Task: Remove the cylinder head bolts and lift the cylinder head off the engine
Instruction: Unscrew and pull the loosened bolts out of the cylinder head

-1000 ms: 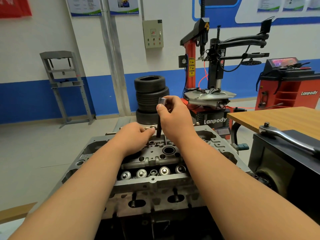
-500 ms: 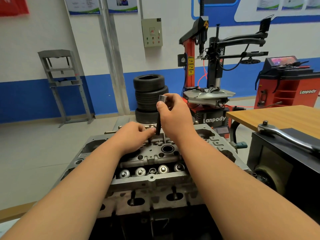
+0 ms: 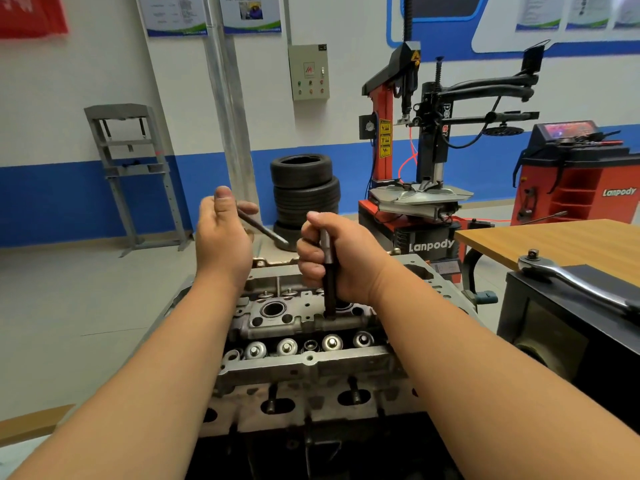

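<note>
The right hand [image 3: 341,263] is gripping a socket bar [image 3: 328,289] upright, its tip standing in a well of the cylinder head [image 3: 304,367], probably seeking another bolt, while the left hand [image 3: 221,237] is pinching a long bolt [image 3: 265,231] clear above the head, which is not yet lifted

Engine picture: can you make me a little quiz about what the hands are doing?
1. True or false: the left hand holds a long bolt up above the engine.
2. What does the right hand grip? A) a dark tool standing upright in the engine B) a hammer C) a cup
3. Fill in: the shiny wrench lies on the black box to the person's ____.
Key: 1 true; 2 A; 3 right.
</note>
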